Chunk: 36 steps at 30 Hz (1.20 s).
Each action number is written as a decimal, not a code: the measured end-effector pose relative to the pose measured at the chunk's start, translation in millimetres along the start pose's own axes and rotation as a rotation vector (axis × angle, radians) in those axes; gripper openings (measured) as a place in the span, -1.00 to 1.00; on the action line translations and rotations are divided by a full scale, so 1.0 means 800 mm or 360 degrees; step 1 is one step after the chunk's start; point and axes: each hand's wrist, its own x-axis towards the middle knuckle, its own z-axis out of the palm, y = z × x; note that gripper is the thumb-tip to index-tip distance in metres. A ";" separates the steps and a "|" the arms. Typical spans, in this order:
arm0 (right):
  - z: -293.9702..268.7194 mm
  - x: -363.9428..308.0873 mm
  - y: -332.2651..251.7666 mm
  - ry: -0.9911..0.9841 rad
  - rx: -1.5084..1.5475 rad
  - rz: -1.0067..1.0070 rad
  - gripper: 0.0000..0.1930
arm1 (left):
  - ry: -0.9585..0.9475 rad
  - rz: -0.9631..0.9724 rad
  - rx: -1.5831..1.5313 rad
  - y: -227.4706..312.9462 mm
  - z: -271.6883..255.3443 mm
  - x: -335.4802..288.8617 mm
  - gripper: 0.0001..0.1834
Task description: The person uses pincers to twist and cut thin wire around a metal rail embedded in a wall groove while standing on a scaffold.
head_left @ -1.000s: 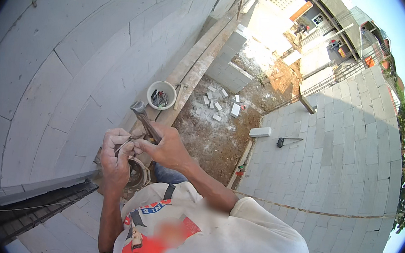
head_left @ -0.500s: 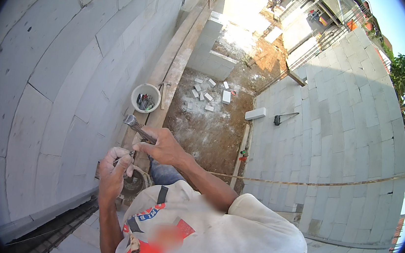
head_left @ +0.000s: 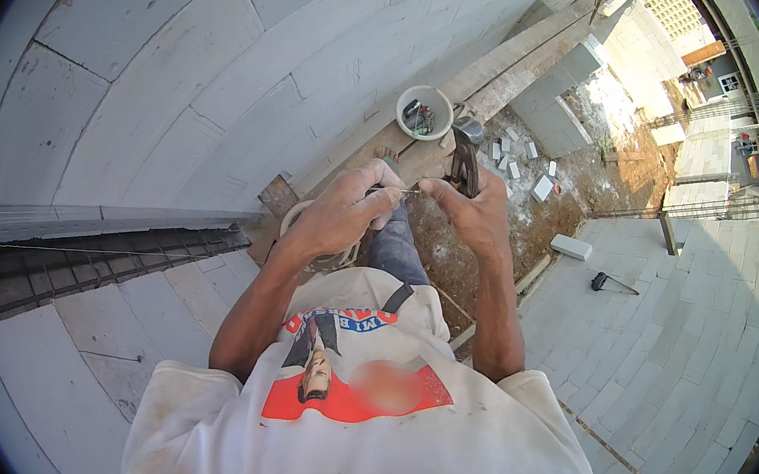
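Left hand: we see the left hand (head_left: 346,208) with bent fingers, and its thumb and finger pinch one end of the thin piece.
Right hand: the right hand (head_left: 474,215) is closed around the hammer, and its thumb tip is also at the other end of the thin piece; we cannot tell how firmly it presses there.
Thin piece: the thin piece (head_left: 409,191), which looks like metal, is between the two hands, in front of the body; we cannot tell exactly what it is.
Hammer: we see the hammer (head_left: 466,165) with its head upward in the view, just beside the bucket, as we look from above.
Bucket: the white bucket (head_left: 444,114) stands on the planks (head_left: 518,83) and has small tools (head_left: 418,118) inside.
Ground: below, on the brown ground (head_left: 450,268), we find pieces of white block (head_left: 542,188) scattered, and a longer block (head_left: 571,247) lies near the right wall (head_left: 663,359).
Left side: the grey block wall (head_left: 183,78) rises close to the planks.
Clothes: we see a white shirt (head_left: 356,461) and a blue trouser leg (head_left: 397,248).
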 end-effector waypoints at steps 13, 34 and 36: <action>0.034 -0.009 -0.008 0.0086 -0.0365 -0.0712 -0.82 | 0.0754 0.0412 0.0405 -0.004 0.019 -0.001 -0.84; 0.058 -0.014 0.005 0.0151 -0.0224 -0.0547 -0.73 | 0.0237 0.0286 -0.1186 -0.017 -0.004 -0.007 -0.72; 0.066 -0.015 0.000 0.0291 -0.0120 -0.0561 -0.74 | 0.0350 0.0336 -0.1026 -0.024 -0.007 -0.004 -0.74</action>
